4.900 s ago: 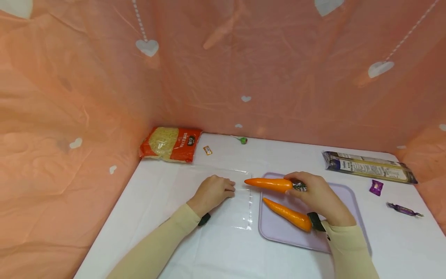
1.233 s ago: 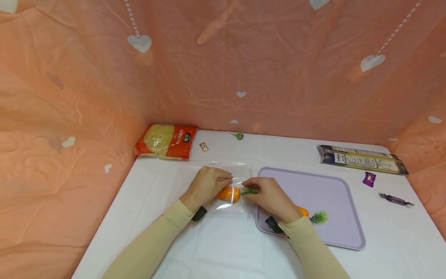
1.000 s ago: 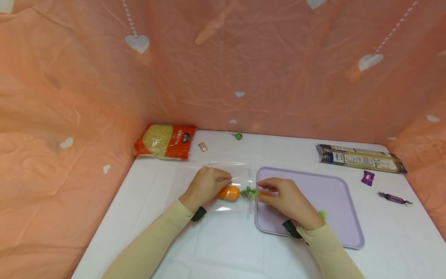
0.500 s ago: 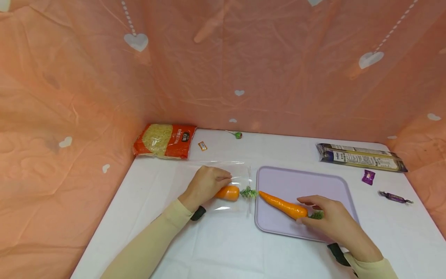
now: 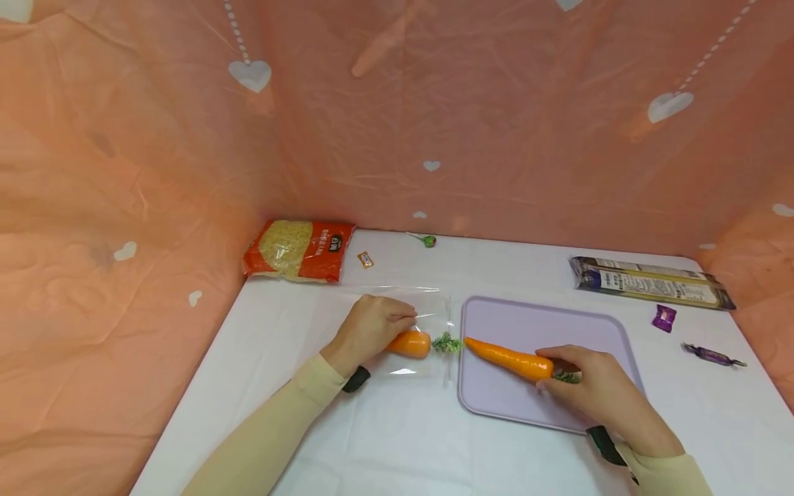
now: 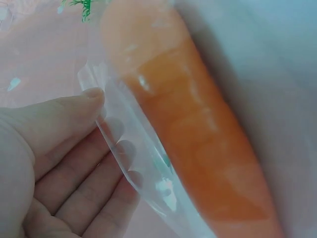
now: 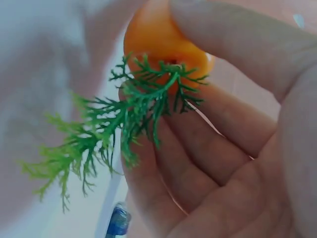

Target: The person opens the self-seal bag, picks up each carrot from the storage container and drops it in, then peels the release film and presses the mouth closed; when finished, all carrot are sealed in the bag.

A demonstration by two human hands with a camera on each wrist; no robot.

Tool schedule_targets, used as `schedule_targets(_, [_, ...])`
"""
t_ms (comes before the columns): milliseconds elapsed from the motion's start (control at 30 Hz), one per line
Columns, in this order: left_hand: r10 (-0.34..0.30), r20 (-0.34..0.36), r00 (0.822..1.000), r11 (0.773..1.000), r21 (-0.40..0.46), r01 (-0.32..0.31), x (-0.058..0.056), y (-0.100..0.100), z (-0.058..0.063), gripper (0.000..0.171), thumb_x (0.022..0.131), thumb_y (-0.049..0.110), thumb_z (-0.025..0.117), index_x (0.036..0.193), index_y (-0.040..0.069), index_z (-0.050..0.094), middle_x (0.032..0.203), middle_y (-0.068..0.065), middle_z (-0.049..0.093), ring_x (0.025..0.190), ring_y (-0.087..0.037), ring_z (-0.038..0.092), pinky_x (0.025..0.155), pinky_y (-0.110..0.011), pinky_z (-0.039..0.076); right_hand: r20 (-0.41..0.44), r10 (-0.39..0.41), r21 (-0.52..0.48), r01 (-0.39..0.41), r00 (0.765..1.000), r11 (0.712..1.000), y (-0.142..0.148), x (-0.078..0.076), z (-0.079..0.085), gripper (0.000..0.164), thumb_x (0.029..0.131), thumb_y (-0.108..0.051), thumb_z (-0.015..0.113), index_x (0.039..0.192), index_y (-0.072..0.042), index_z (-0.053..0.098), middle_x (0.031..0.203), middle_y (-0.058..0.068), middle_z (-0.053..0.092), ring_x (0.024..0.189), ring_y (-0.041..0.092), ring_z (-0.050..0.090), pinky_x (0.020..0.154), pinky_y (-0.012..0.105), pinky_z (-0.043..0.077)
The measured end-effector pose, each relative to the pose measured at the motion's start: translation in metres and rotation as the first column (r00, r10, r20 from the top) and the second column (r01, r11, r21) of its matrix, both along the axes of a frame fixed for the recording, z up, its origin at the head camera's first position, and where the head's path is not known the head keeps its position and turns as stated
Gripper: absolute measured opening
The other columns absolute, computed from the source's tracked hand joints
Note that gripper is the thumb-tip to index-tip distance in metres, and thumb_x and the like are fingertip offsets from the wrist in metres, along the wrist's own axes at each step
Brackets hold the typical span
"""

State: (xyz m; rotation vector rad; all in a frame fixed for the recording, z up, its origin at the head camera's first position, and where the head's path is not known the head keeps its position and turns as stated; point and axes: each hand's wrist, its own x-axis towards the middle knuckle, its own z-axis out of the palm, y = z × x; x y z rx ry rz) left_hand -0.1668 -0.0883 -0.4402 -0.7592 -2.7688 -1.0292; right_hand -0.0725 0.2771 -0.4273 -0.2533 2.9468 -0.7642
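Note:
On the table lies a clear plastic bag (image 5: 428, 303) with one orange carrot (image 5: 411, 344) inside it. That carrot's green top sticks out at the bag's right-hand mouth. My left hand (image 5: 369, 331) pinches the bag's film between thumb and fingers, beside the carrot, as the left wrist view shows. A second carrot (image 5: 509, 359) is over the lilac tray (image 5: 533, 313), its tip pointing left toward the bag. My right hand (image 5: 598, 386) grips this carrot at its thick end; its leafy green top (image 7: 133, 109) hangs near the palm in the right wrist view.
At the back left is a red-and-yellow pasta packet (image 5: 300, 251), with a small orange-wrapped sweet (image 5: 365, 260) and a green lollipop (image 5: 428, 241) beside it. A long packet (image 5: 651, 282) and two purple-wrapped sweets (image 5: 664, 318) lie on the right.
My right hand has left the bagged carrot, moved right to the tray and taken hold of the second carrot. The left hand has stayed at the bag.

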Motion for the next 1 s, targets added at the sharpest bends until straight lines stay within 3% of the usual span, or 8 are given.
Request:
schedule_targets(133, [-0.003, 0.003, 1.0, 1.0, 0.007, 0.003, 0.0, 0.001, 0.001, 0.016, 0.088, 0.021, 0.079, 0.103, 0.016, 0.082, 0.098, 0.003, 0.079, 0.099, -0.015, 0.075, 0.09, -0.034, 0.06, -0.009, -0.003, -0.024, 0.003, 1.0, 1.0, 0.004, -0.006, 0.008, 0.045, 0.081, -0.037, 0.085, 0.121, -0.021, 0.073, 0.113, 0.001, 0.074, 0.096, 0.018, 0.067, 0.089, 0.052, 0.057])
schedule_targets(333, [0.001, -0.016, 1.0, 1.0, -0.001, -0.001, 0.001, -0.001, 0.003, 0.015, 0.087, 0.021, 0.08, 0.102, 0.016, 0.082, 0.097, 0.002, 0.079, 0.098, -0.015, 0.075, 0.09, -0.034, 0.059, -0.013, 0.006, -0.049, -0.007, 1.0, 0.999, 0.001, -0.021, 0.011, 0.043, 0.083, -0.038, 0.083, 0.123, -0.024, 0.073, 0.115, -0.002, 0.074, 0.098, 0.015, 0.069, 0.088, 0.04, 0.058])
schedule_targets(700, [-0.009, -0.021, 1.0, 1.0, 0.0, 0.009, 0.001, -0.001, 0.002, 0.016, 0.088, 0.022, 0.079, 0.103, 0.016, 0.082, 0.098, 0.003, 0.079, 0.098, -0.014, 0.075, 0.09, -0.034, 0.06, -0.024, 0.036, -0.121, -0.039, 0.999, 0.992, -0.017, -0.05, 0.003, 0.044, 0.083, -0.032, 0.084, 0.123, -0.019, 0.073, 0.115, 0.0, 0.074, 0.099, 0.016, 0.07, 0.093, 0.045, 0.057])
schedule_targets(1000, [-0.011, -0.034, 0.999, 1.0, -0.004, 0.011, 0.001, -0.002, 0.003, 0.016, 0.088, 0.02, 0.079, 0.103, 0.016, 0.082, 0.098, 0.003, 0.079, 0.098, -0.014, 0.075, 0.09, -0.033, 0.06, 0.031, 0.034, -0.173, -0.029, 0.999, 0.985, -0.037, -0.066, -0.001, 0.043, 0.083, -0.03, 0.084, 0.124, -0.021, 0.072, 0.123, 0.004, 0.071, 0.105, 0.02, 0.067, 0.097, 0.048, 0.056])
